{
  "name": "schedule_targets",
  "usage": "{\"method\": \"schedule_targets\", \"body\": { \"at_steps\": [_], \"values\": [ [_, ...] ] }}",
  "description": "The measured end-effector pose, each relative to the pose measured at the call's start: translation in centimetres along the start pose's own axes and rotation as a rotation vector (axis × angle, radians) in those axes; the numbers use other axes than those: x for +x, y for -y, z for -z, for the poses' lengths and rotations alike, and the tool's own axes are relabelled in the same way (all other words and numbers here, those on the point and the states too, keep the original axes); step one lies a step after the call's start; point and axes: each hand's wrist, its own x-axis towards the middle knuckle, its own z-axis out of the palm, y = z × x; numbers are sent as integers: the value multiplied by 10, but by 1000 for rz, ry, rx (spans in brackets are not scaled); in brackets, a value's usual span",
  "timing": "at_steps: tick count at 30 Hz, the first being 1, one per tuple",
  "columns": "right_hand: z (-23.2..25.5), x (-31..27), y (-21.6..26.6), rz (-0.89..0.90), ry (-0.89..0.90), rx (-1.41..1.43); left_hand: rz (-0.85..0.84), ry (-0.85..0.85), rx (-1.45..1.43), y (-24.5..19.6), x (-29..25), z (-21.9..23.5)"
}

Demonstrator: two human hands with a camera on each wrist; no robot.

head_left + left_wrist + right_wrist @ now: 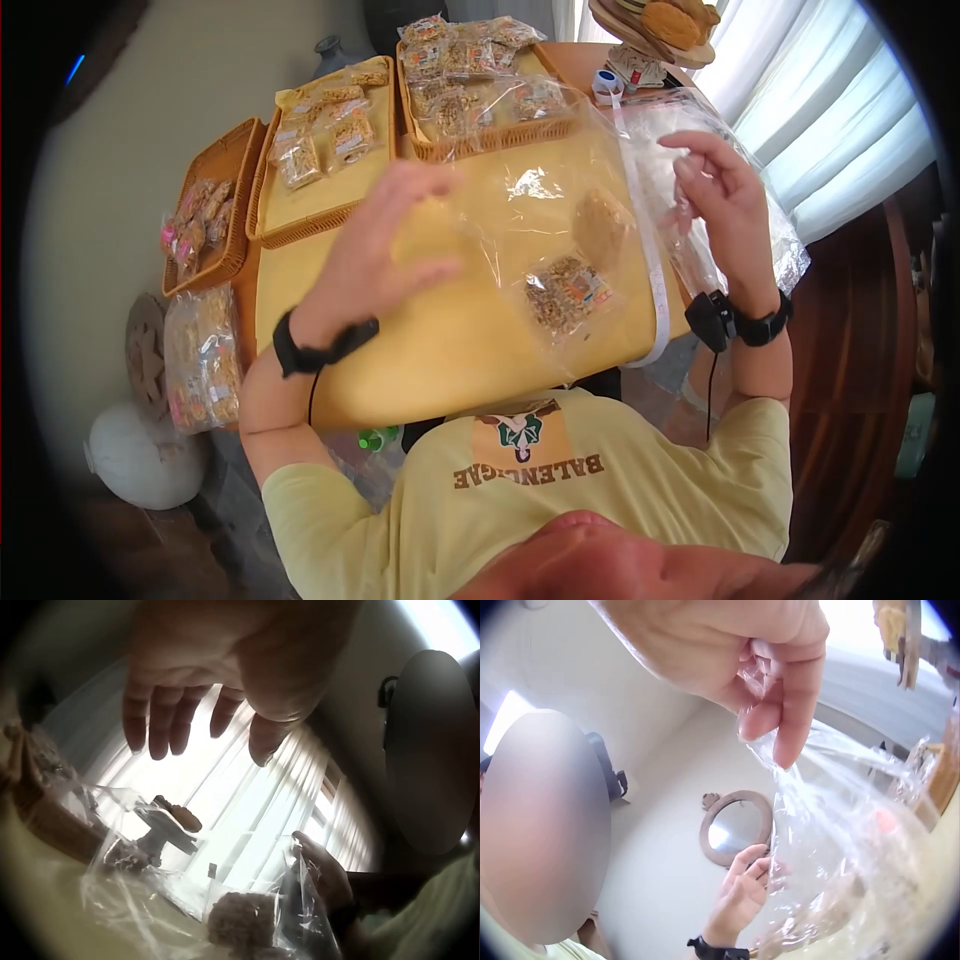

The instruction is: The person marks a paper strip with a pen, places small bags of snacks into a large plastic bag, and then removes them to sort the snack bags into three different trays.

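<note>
A large clear plastic bag (530,185) spreads over the yellow tabletop between the two hands. Inside it show a wrapped snack square (565,297) with a printed label and a paler wrapped piece (602,225) just behind. My right hand (718,195) pinches the bag's gathered edge between thumb and fingers, clearest in the right wrist view, where the film (810,847) hangs from the fingertips. Raised over the table left of the bag, my left hand (385,235) is blurred, its fingers spread apart and holding nothing. The left wrist view shows those fingers (160,724) extended.
Wicker trays of wrapped snacks stand at the back (490,138), the back left (325,222) and the far left (245,190). A filled bag of snacks (203,360) lies at the left edge. A white strip (645,240) runs along the right, beside more clear film.
</note>
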Motion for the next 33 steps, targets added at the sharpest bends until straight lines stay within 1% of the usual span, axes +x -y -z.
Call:
{"method": "schedule_targets", "body": {
  "at_steps": [1, 2, 4, 5, 6, 7, 8, 9, 10, 11, 12, 13, 14, 15, 16, 18, 19, 20, 21, 23, 24, 25, 27, 28, 29, 31, 32, 33],
  "values": [
    [-2, 8, 2, -11, 49, 84, -94, 96, 40, -14, -8, -9],
    [-8, 14, 3, 15, 62, 110, -184, 191, 82, -27, -17, -19],
    [-19, 21, 9, 42, 116, 155, -267, 434, 113, -47, -30, -37],
    [-25, 25, 12, 63, 162, 206, -251, 427, 118, -52, -32, -44],
    [-32, 29, 16, 61, 176, 212, -215, 479, 132, -55, -34, -50],
    [-38, 35, 22, 108, 224, 234, -183, 531, 147, -57, -34, -54],
    [-41, 42, 27, 158, 267, 255, -179, 530, 154, -58, -34, -57],
    [-42, 50, 30, 164, 268, 255, -213, 383, 306, -59, -32, -59],
    [-43, 59, 32, 218, 254, 259, -247, 232, 454, -59, -31, -60],
    [-42, 70, 34, 273, 241, 261, -250, 228, 458, -54, -29, -59],
    [-39, 82, 36, 298, 336, 323, -245, 92, 446, -45, -24, -55],
    [-40, 92, 40, 305, 343, 318, -238, -47, 434, -38, -20, -50],
    [-43, 100, 45, 259, 256, 363, -239, -55, 439, -33, -17, -43],
    [-45, 109, 48, 211, 167, 411, -193, -121, 405, -30, -15, -33],
    [-38, 119, 47, 220, 184, 456, -146, -186, 369, -28, -13, -23],
    [-31, 128, 53, 246, 190, 449, -138, -315, 438, -39, -6, 2],
    [-28, 130, 54, 269, 195, 443, -203, -398, 445, -40, 1, 13],
    [-24, 132, 53, 267, 180, 447, -140, -390, 491, -47, 6, 26],
    [-17, 134, 48, 268, 187, 450, -137, -392, 497, -47, 10, 32],
    [-6, 139, 37, 300, 160, 487, -16, -432, 386, -43, 19, 40],
    [-10, 128, 48, 299, 74, 452, -139, -454, 391, -41, 22, 41],
    [-15, 121, 57, 349, 32, 549, -139, -453, 392, -47, 21, 39],
    [-7, 105, 64, 416, -160, 642, -242, -369, -82, -62, 18, 34],
    [21, 101, 54, 444, -83, 639, -329, -258, -261, -59, 17, 37],
    [47, 97, 45, 471, -3, 635, -325, -260, -264, -54, 17, 35],
    [49, 62, 51, 481, -551, 315, -174, -329, -439, -36, 14, 25],
    [90, 54, 45, 157, -108, 660, 36, -260, -388, -25, 13, 23],
    [152, 45, 35, -185, 352, 965, 36, -264, -385, -13, 14, 16]
  ]
}}
